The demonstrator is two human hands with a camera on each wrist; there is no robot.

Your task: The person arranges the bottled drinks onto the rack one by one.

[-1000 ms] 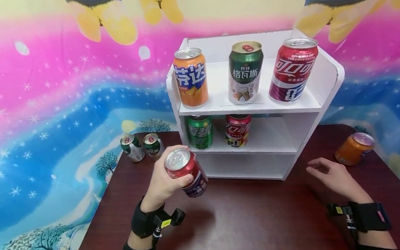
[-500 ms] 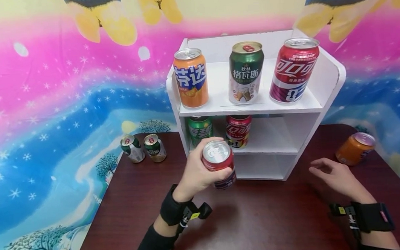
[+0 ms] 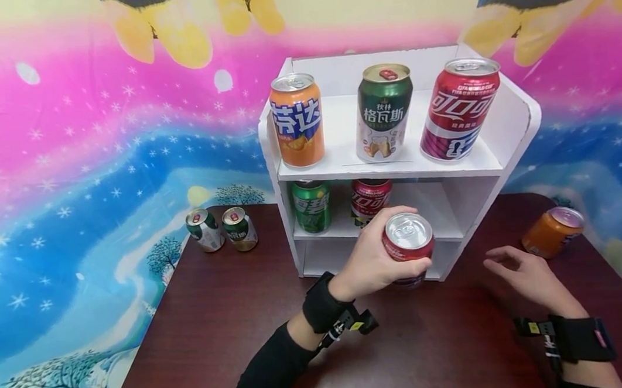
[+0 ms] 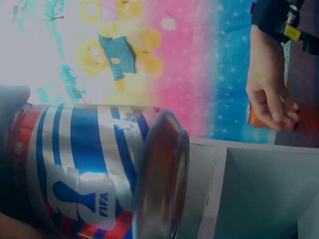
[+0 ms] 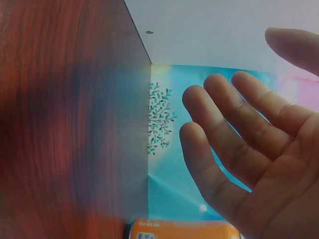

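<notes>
My left hand (image 3: 372, 261) grips a red cola can (image 3: 408, 236) round its side, held upright above the table in front of the white shelf (image 3: 518, 113). In the left wrist view, the striped lower part and base of this cola can (image 4: 94, 169) fill the near side. My right hand (image 3: 526, 279) holds nothing; its relaxed fingers (image 5: 254, 124) are apart, near an orange soda can (image 3: 547, 233) at the table's right. On the middle shelf, a green soda can (image 3: 311, 205) stands at left, and another red cola can (image 3: 369, 197) is partly hidden behind my left hand.
An orange soda can (image 3: 296, 121), a green-and-white kvass can (image 3: 384, 114) and a red cola can (image 3: 461, 110) stand on the top level. Two kvass cans, a left one (image 3: 205, 230) and a right one (image 3: 240, 229), stand at the back left of the table (image 3: 234, 333).
My left hand has carried the cola can rightward, from the shelf's left side to below its middle level's right part. My right hand has hardly moved.
</notes>
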